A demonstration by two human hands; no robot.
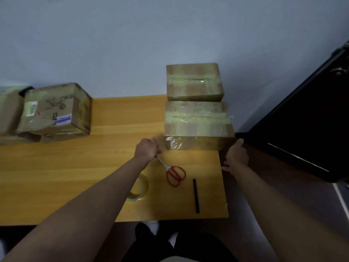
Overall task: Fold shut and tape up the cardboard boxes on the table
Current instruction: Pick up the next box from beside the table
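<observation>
Two closed cardboard boxes wrapped in clear tape stand at the table's right end, the near box (197, 125) in front of the far box (194, 82). My left hand (146, 149) hovers just left of the near box's front left corner, fingers loosely extended and holding nothing. By the box's front right corner, past the table's edge, my right hand (236, 156) has its thumb up and holds nothing. Whether either hand touches the box is unclear. A roll of clear tape (140, 188) lies partly under my left forearm.
Red-handled scissors (174, 174) and a black pen (196, 195) lie on the wooden table (56, 176) near its front right. A printed taped box (56, 110) and another box (8, 110) sit at the left. A dark door (302, 120) stands to the right.
</observation>
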